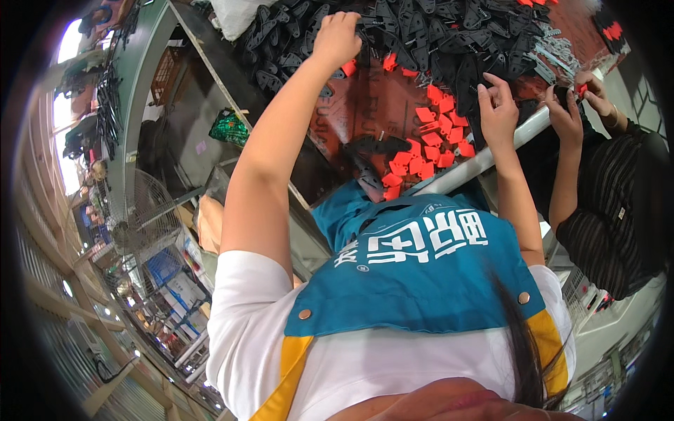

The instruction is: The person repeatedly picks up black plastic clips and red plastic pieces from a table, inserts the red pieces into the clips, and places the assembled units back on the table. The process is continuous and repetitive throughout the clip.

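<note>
My left hand [338, 41] reaches over the far part of a heap of black plastic parts [414, 31]. Its fingers are bent together at the black pieces; what lies between the fingertips cannot be made out. My right hand [499, 111] is at the table's near right edge, its fingers apart, beside a larger black plastic part [467, 83]. Whether it touches that part is unclear. Between my arms, small red plastic tags [430, 137] lie scattered on the reddish-brown tabletop [351, 98]. A dark curved part [379, 144] lies left of the tags.
At the right, another person's hands [567, 116] work close to mine, around a small red piece. Metal strips [554, 56] lie beyond them. A pale rail [523, 133] edges the table. On the left are a green shiny bag [229, 127] and a standing fan [137, 210].
</note>
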`<state>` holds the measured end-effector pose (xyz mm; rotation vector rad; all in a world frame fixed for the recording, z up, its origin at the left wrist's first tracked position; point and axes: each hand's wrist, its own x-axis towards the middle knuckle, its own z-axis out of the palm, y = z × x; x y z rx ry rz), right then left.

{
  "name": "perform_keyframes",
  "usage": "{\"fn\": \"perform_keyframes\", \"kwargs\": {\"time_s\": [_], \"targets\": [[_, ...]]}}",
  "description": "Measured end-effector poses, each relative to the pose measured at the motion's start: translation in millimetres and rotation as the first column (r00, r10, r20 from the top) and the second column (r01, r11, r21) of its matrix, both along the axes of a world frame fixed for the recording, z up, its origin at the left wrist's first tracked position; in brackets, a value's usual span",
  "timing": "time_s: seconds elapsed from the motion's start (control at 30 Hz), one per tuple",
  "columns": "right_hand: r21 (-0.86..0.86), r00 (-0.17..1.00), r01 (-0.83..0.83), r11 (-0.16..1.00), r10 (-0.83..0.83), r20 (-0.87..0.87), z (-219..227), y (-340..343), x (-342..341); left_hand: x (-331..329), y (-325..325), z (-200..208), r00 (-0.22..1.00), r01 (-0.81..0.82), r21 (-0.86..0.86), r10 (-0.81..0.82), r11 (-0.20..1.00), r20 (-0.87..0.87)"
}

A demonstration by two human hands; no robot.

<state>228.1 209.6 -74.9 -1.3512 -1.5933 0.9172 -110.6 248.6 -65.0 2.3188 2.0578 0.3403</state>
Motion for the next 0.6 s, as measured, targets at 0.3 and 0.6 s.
{"fn": "perform_keyframes", "kwargs": {"time_s": [0.3, 0.6], "targets": [[-0.012, 0.998, -0.037, 0.999, 0.038, 0.047, 12, -5, -4, -6, 40, -31, 0.985, -0.119, -0.270, 0.079, 0.956, -0.155], [-0.037, 0.991, -0.136, 0.990, 0.136, -0.021, 1, -11, -26, 7, -42, -5, 0.939, -0.219, -0.384, 0.087, 0.897, -0.332]]}}
